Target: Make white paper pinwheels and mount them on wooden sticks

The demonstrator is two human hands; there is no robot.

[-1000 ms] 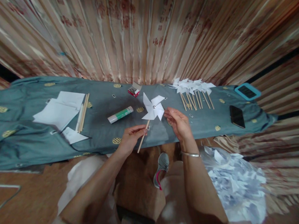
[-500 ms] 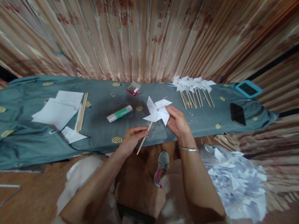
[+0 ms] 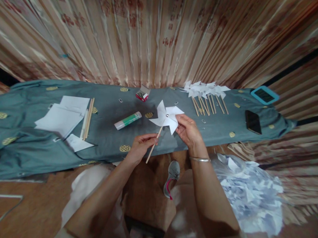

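Observation:
A white paper pinwheel [image 3: 163,114] with a metal pin at its centre is held up over the near side of the table. My left hand [image 3: 143,145] is closed in a pinch round its wooden stick [image 3: 150,153], whose lower end pokes out below the fingers. On the other side, my right hand [image 3: 188,131] has thumb and fingers closed at the edge of a blade. Left of the pinwheel lies a green and white glue stick [image 3: 127,120]. Behind it stands an open small red box [image 3: 142,96] of metal pins.
Finished pinwheels [image 3: 205,89] lie in a row at the back right, near a black phone [image 3: 253,121] and a blue-framed device [image 3: 264,95]. Paper sheets [image 3: 59,118] and loose sticks [image 3: 88,119] are at left. A bag of white paper pieces [image 3: 250,193] sits on the floor.
The pinwheel's blades have turned slightly on the stick, and my right hand's fingers have shifted a little at the blade edge. My left hand keeps its hold on the stick.

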